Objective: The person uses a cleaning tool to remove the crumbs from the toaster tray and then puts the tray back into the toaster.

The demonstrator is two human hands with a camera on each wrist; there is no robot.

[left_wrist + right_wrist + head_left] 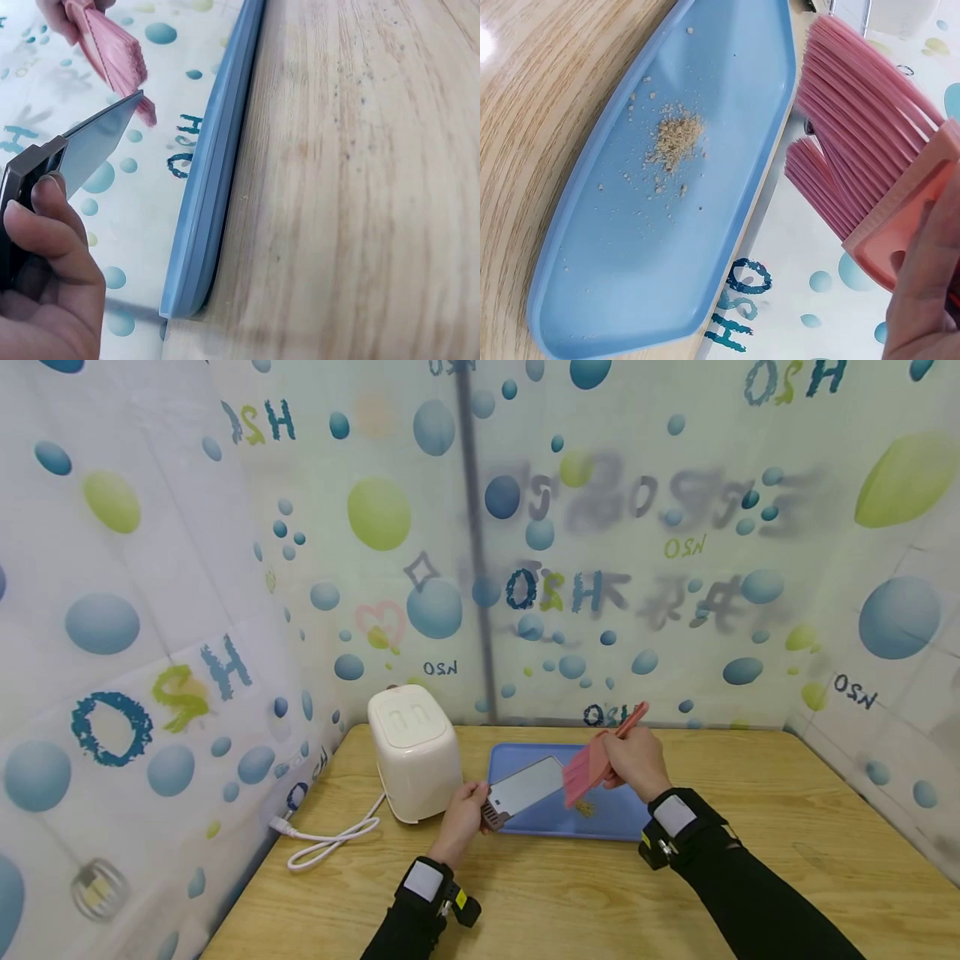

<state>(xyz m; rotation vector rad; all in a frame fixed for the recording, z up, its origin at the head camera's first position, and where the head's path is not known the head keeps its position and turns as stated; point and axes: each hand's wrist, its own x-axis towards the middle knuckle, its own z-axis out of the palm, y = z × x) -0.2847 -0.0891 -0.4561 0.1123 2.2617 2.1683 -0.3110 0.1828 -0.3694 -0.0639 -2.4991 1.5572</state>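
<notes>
My left hand (463, 817) grips the dark end of a flat metal crumb tray (527, 789), which slants up over the blue tray (517, 821). Fingers and thumb close on that dark end in the left wrist view. In my right hand (636, 758) is a pink brush (587, 770), its bristles (120, 49) at the crumb tray's far end; I cannot tell whether they touch. A small heap of crumbs (676, 141) lies in the blue tray, with loose bits scattered around it.
A white toaster (414, 752) stands left of the blue tray, close to my left hand. Its white cord (330, 843) lies looped on the wooden table (750, 827). A patterned curtain (637, 568) surrounds the table at the back and sides.
</notes>
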